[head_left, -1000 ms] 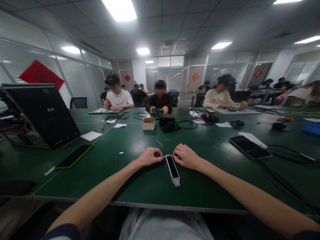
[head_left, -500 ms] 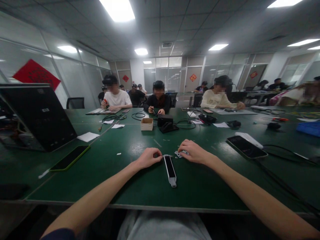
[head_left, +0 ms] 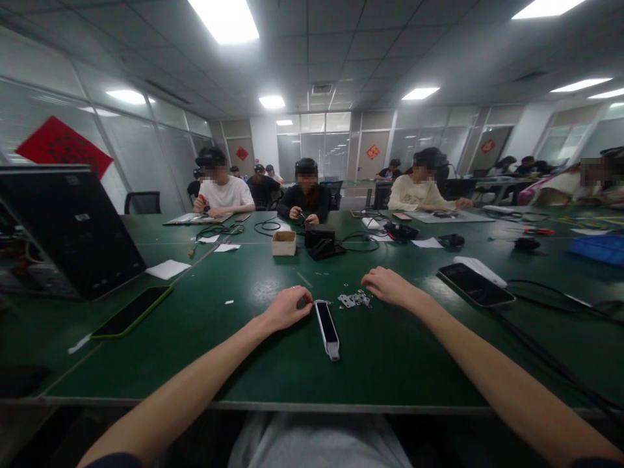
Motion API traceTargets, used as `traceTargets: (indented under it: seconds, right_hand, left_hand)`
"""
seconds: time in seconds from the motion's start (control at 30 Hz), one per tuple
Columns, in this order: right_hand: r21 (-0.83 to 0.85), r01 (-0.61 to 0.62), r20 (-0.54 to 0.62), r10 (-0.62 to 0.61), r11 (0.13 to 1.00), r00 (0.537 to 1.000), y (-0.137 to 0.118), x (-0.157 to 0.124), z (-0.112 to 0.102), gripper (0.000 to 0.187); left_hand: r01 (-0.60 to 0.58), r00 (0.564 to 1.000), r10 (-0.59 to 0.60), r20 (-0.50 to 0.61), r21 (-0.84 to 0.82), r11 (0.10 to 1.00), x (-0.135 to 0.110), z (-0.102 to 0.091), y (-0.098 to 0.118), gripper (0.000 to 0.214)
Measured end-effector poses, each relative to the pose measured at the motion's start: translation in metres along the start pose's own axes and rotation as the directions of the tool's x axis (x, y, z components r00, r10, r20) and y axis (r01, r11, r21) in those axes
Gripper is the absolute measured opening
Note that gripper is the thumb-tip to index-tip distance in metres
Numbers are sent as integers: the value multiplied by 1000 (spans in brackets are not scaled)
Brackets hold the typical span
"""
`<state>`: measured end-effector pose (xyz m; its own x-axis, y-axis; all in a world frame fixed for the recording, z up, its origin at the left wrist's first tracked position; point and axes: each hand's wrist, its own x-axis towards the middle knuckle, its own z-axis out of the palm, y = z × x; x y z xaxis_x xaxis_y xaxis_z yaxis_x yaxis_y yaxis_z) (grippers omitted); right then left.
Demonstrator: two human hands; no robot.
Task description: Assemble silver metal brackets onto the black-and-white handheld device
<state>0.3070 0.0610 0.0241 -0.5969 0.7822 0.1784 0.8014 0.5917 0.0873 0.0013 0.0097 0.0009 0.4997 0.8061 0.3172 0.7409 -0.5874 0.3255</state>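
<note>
My left hand [head_left: 290, 307] rests on the table with its thumb and fingers pinched together. It is just left of the top end of a slim white device with a long black face [head_left: 326, 325]. A thin strip shows between the fingertips and the device; what the fingers hold is too small to make out. On the right, my right hand [head_left: 392, 287] hovers with loosely bent fingers, and nothing shows in it. Beside its fingertips lies a loose cluster of small silvery metal pieces [head_left: 351, 300], several of them flat plates with holes.
A green-edged phone [head_left: 131, 313] lies left, near a black computer case [head_left: 73, 224]. Ahead stand a small cardboard box [head_left: 284, 244] and a black device [head_left: 322, 240]. Another phone [head_left: 475, 286] and cables lie right. Several people sit across the green table [head_left: 195, 364].
My right hand has moved right, off the small metal pieces, which now show fully. My left hand stays by the device. The whole view has shifted slightly.
</note>
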Motion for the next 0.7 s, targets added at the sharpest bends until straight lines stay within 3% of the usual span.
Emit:
traceTargets:
  seconds: [0.27,0.6,0.7]
  right_hand:
    - [105,62,67,-69,993,995,0,5,9,25]
    - [140,28,-47,-21,990,999,12,13,28,22]
    - [178,-24,-15,27,984,1000,14,14,30,22]
  left_hand:
    - [4,1000,-4,-2,-2,1000,-1,2,-3,12]
    - [0,1000,0,-3,23,1000,0,-1,1,9]
    - [7,1000,-7,12,12,1000,-1,-3,2,10]
